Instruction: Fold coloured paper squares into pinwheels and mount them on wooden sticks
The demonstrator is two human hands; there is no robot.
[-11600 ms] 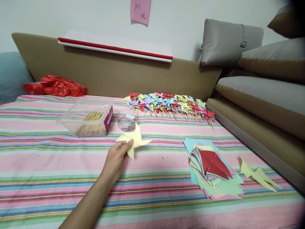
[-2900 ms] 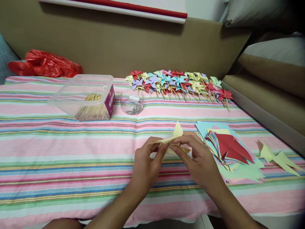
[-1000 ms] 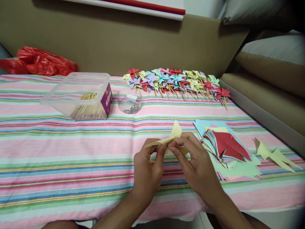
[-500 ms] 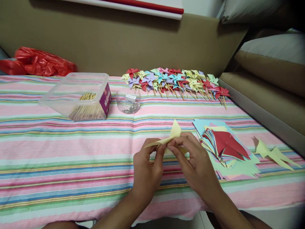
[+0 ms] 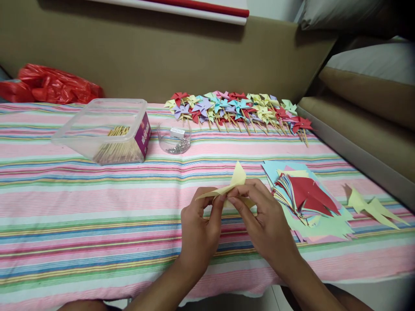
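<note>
Both hands pinch a pale yellow paper pinwheel [image 5: 238, 176] just above the striped cloth, near the middle of the view. My left hand [image 5: 201, 220] is closed on its left side, thumb and finger meeting at the paper's centre. From the right, my right hand [image 5: 264, 216] grips the same paper between thumb and fingers, its fingertips touching the left ones. One blade points up and another reaches left; the fingers hide the centre. Just right of my right hand lies a stack of cut paper pieces [image 5: 313, 194], red on top, over larger pastel sheets [image 5: 327, 229].
A single cut yellow sheet [image 5: 372, 209] lies at the far right. Several finished pinwheels on sticks [image 5: 240, 106] line the back. A clear tub of sticks [image 5: 125, 140], a round container of small metal pins [image 5: 177, 142] and a red plastic bag [image 5: 58, 84] stand further left. Cushions [image 5: 369, 86] border the right.
</note>
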